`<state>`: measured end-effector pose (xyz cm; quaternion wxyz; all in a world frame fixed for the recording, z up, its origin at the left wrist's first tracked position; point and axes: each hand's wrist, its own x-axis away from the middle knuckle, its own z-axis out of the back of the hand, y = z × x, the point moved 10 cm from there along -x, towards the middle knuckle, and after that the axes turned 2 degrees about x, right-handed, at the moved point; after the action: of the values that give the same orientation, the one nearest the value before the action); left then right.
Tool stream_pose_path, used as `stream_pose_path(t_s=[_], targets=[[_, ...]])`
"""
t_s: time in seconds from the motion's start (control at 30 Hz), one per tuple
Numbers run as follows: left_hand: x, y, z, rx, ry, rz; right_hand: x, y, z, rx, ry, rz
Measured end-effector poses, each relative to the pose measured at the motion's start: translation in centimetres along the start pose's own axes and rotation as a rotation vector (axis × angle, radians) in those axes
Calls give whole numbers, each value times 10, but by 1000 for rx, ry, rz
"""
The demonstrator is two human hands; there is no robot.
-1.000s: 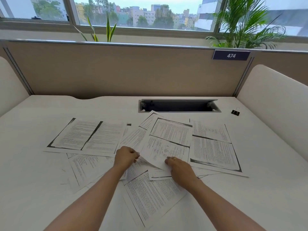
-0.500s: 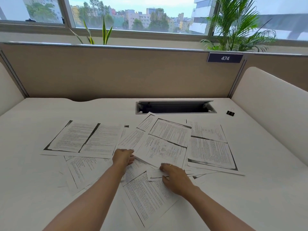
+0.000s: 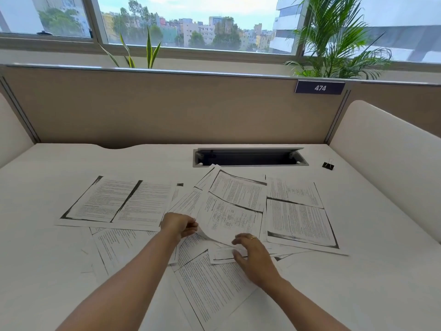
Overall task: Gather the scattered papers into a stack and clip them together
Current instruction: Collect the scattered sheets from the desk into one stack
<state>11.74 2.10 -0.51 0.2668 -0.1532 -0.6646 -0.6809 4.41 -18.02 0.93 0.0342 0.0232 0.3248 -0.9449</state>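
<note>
Several printed sheets lie scattered and overlapping on the white desk (image 3: 358, 295). My left hand (image 3: 179, 224) pinches the lower left edge of the middle sheet (image 3: 236, 206), whose near edge curls up off the pile. My right hand (image 3: 253, 256) rests with spread fingers on a small sheet (image 3: 220, 254) just below it. A wide sheet (image 3: 119, 203) lies to the left, another (image 3: 298, 216) to the right, and one (image 3: 210, 290) lies near me between my arms. A black binder clip (image 3: 328, 165) sits at the far right of the desk.
A cable slot (image 3: 249, 157) is cut into the desk behind the papers. A tan partition (image 3: 167, 108) with a "474" plate (image 3: 319, 87) walls the back. Padded side panels (image 3: 386, 163) close both sides. Plants stand behind the partition.
My left hand has lifted the middle sheet's near edge, which now curls upward. My right hand has opened its fingers and stayed on the small sheet.
</note>
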Motion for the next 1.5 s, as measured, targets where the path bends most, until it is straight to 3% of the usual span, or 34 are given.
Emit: stream_pose_path(t_s=[0.1, 0.23, 0.37, 0.53, 0.7, 0.8, 1.0, 1.13, 1.37, 1.5], targets=[[11, -6, -1, 213, -52, 38, 6, 7, 8, -275, 112, -233], [34, -27, -10, 471, -96, 99, 22, 7, -30, -936, -104, -616], [56, -50, -28, 577, -127, 137, 18, -4, -38, -1223, -115, -682], [74, -77, -46, 420, -201, 167, 7, 4, -32, -1317, 5, -654], [79, -87, -46, 266, -267, 180, 5, 27, -21, -1227, 142, -689], [71, -82, -31, 332, -222, 168, 6, 47, -15, -1038, 143, -704], [44, -71, 10, 500, -120, 154, 9, 84, -2, -585, -11, -743], [37, -68, 24, 560, -66, 159, 7, 93, 28, -422, 28, -701], [31, -63, 31, 443, -21, 143, 6, 87, 55, -329, 110, -625], [22, -57, 50, 252, 62, 74, 8, 86, 53, -399, 101, -614]])
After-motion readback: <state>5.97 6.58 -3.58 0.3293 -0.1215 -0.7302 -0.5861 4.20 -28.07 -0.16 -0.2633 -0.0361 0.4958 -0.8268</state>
